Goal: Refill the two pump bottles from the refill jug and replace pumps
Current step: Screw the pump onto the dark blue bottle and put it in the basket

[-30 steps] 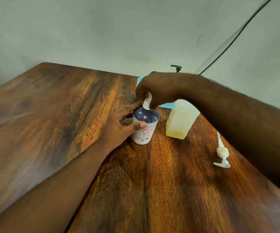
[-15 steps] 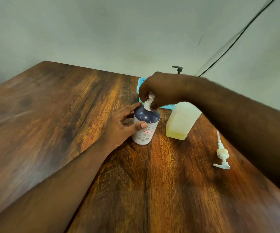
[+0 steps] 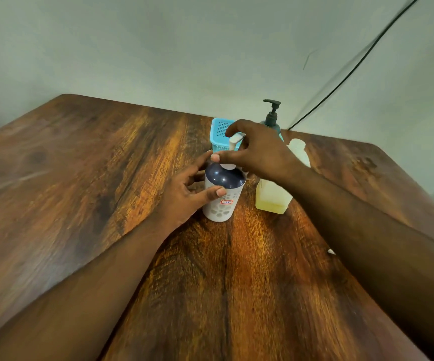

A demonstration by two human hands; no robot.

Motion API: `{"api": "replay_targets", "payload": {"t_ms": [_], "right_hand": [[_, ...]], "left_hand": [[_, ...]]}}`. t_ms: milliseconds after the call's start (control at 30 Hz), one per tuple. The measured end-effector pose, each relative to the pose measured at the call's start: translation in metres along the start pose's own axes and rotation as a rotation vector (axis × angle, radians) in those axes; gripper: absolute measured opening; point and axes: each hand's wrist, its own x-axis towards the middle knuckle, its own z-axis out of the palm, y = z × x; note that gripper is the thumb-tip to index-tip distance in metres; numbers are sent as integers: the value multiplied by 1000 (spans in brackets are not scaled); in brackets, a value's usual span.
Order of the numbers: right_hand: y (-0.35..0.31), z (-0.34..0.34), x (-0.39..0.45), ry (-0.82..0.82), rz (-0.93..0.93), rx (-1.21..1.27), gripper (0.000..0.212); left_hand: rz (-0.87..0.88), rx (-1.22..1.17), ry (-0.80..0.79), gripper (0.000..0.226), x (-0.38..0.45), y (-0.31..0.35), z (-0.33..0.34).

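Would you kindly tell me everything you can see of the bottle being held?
The bottle stands upright on the wooden table, left of the jug. It looks plastic: a white body with pale flower shapes and a small red-edged label, and a dark navy domed shoulder. A white pump sits at its neck. The left hand wraps its side; the right hand has its grip on the pump.

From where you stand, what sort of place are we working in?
Probably a plain room at home or in a small office, not a lab: a wood-grain table pushed into a bare painted wall corner, a loose black cable running down the wall, and a small blue basket.
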Motion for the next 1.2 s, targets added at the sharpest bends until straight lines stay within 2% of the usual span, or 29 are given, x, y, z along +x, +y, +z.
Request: {"api": "replay_targets", "payload": {"t_ms": [33,133,233,400,500,600,667,733,833,900,1067,1200], "right_hand": [[3,3,-3,15,43,60,65],[16,-2,-13,-67,217,469,71],[25,0,-16,-90,180,681,60],[25,20,-17,44,187,628,33],[26,25,-18,87,177,570,34],[23,31,-19,122,135,503,36],[24,34,-21,66,126,537,43],[29,32,-21,-37,117,671,48],[37,23,-21,-173,82,828,35],[39,18,-19,-185,85,758,31],[35,21,-20,-18,49,636,28],[32,20,-18,18,48,476,31]], "left_hand": [[-4,-4,0,90,0,0,0],[-2,8,-20,90,0,2,-1],[-17,-11,-44,82,0,4,1],[-22,-40,-41,75,1,4,1],[-15,-36,-46,72,1,8,2],[-26,-28,-59,77,0,7,2],[-35,-23,-72,82,0,4,0],[-44,-9,-83,87,0,1,-2],[-53,-11,-88,83,1,4,-1],[-67,-28,-102,81,1,5,1],[-86,-12,-126,84,2,1,1],[-88,34,-116,90,2,0,1]]}}
